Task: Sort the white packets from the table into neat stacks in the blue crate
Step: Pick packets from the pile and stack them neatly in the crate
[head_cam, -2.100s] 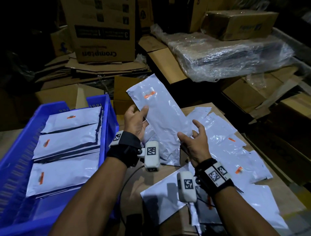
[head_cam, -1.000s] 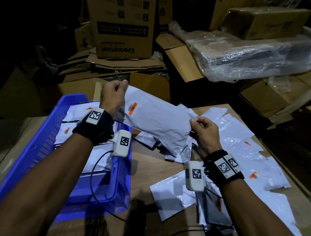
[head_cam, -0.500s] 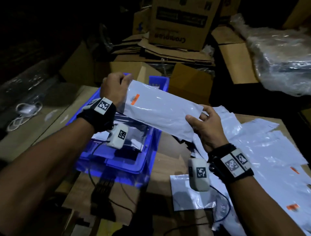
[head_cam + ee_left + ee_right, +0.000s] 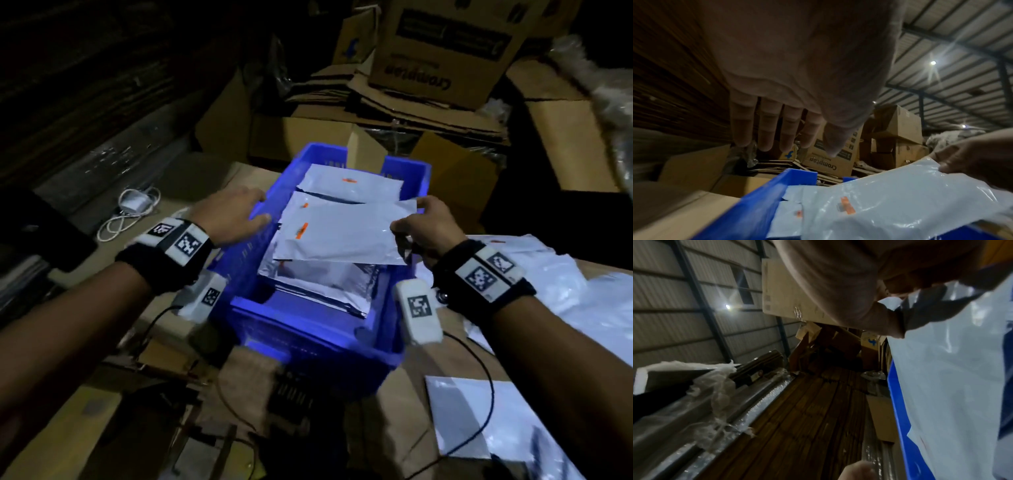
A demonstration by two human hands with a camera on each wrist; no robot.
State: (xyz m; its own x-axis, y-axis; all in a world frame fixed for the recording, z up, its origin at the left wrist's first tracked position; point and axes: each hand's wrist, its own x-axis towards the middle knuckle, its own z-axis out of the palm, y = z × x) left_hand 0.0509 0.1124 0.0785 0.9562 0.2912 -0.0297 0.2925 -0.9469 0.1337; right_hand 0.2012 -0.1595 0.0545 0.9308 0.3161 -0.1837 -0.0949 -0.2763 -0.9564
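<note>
The blue crate (image 4: 308,342) stands in the middle of the head view with stacks of white packets in it, one at the far end (image 4: 349,185) and one at the near end (image 4: 322,287). A white packet with an orange mark (image 4: 342,236) lies flat over the middle stack. My right hand (image 4: 407,219) pinches its right edge. In the left wrist view the same packet (image 4: 900,194) sags over the crate wall (image 4: 760,203). My left hand (image 4: 262,210) hovers at the crate's left rim, fingers (image 4: 787,129) straight and holding nothing.
More loose white packets (image 4: 565,298) lie on the cardboard table to the right of the crate, and one (image 4: 459,414) lies near me. Cardboard boxes (image 4: 442,48) are piled behind the crate. A white charger with its cable (image 4: 133,205) lies at the left.
The packet went from above the table leftward and down onto the crate's middle stack. My left hand has let go of its left end. My right hand still pinches the right end.
</note>
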